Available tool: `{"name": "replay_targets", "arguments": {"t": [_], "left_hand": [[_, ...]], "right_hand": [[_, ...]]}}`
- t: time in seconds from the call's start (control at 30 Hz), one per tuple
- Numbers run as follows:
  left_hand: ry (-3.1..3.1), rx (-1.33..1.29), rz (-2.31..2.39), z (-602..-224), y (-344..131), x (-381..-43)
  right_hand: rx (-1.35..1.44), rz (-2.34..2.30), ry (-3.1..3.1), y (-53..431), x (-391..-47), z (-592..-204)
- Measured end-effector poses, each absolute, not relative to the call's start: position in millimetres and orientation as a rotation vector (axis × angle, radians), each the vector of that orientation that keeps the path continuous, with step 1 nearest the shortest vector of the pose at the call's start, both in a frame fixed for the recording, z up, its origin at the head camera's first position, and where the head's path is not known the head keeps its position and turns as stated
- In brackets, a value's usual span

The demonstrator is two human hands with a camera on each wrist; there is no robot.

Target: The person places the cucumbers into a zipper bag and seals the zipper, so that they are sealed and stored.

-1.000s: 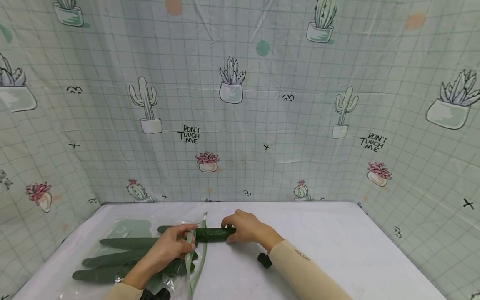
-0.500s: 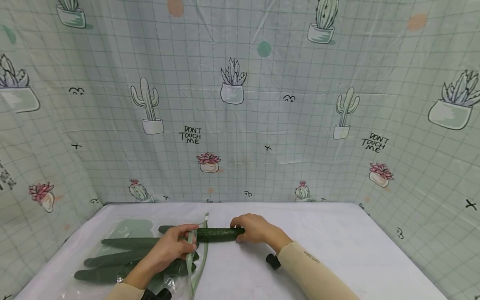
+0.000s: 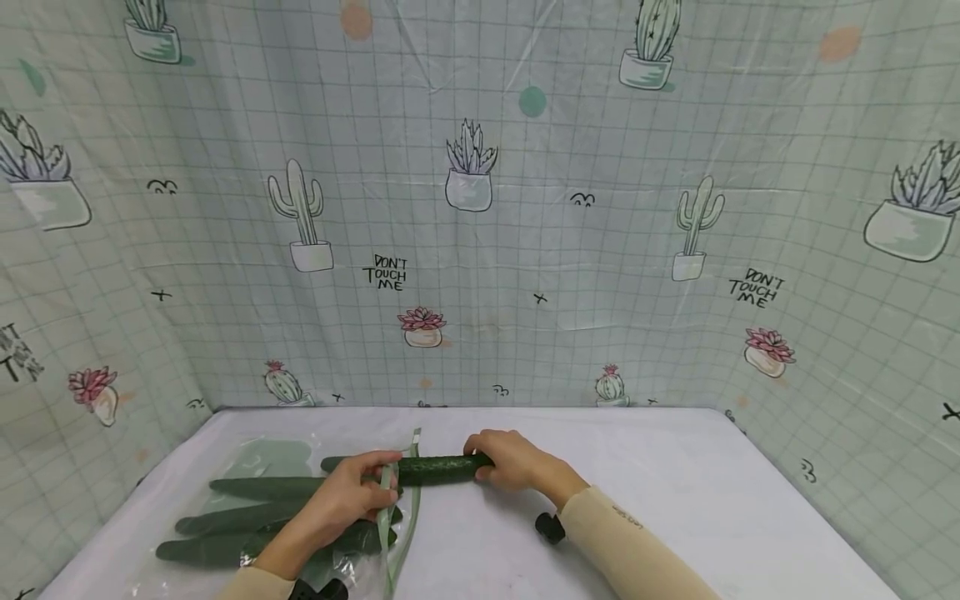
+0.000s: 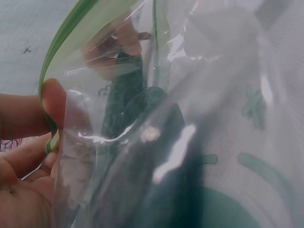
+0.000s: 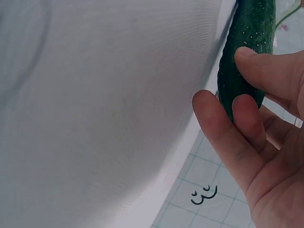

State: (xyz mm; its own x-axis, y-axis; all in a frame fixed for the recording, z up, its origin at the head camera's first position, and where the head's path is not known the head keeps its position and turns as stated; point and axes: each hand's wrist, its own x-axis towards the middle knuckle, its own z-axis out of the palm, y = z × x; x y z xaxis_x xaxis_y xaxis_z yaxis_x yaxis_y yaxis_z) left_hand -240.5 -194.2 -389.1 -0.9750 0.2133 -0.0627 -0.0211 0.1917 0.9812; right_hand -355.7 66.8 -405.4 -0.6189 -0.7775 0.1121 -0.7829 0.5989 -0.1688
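Note:
A clear zip bag (image 3: 262, 457) with a green strip along its mouth lies on the left of the table, several cucumbers inside. My left hand (image 3: 347, 495) pinches the bag's green edge (image 4: 47, 80) between thumb and fingers, holding the mouth apart. One bumpy dark-green cucumber (image 3: 438, 469) reaches out through the mouth to the right, its other end still within the bag. My right hand (image 3: 510, 461) grips the outer end of this cucumber, thumb (image 5: 266, 71) on one side and fingers on the other. Behind the film in the left wrist view, the other cucumbers look blurred.
A white cloth covers the table (image 3: 637, 467). Behind and at both sides hangs a grid-patterned curtain (image 3: 480, 250) with cactus drawings. Black wrist devices (image 3: 551, 527) are strapped at both wrists.
My right hand has drawn the cucumber a little to the right, so more of it shows outside the bag. My left hand keeps its pinch on the bag edge.

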Motion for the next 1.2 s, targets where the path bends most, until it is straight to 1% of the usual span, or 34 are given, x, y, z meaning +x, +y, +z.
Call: {"name": "replay_targets", "arguments": {"t": [0.4,0.77,0.93,1.2], "left_hand": [[2.272,0.195,1.897,-390,-194,-239],[2.286,0.206,1.904,-391,-192,-239],[2.291,0.198,1.901,-390,-192,-239],[2.281,0.191,1.906,-390,-193,-239]], "right_hand": [[1.377,0.348,-2.744,57,-353,-404],[1.374,0.327,-2.697,14,-343,-401],[1.384,0.363,-2.721,-1,-344,-401],[1.416,0.580,-2.844,3,-348,-400]]}}
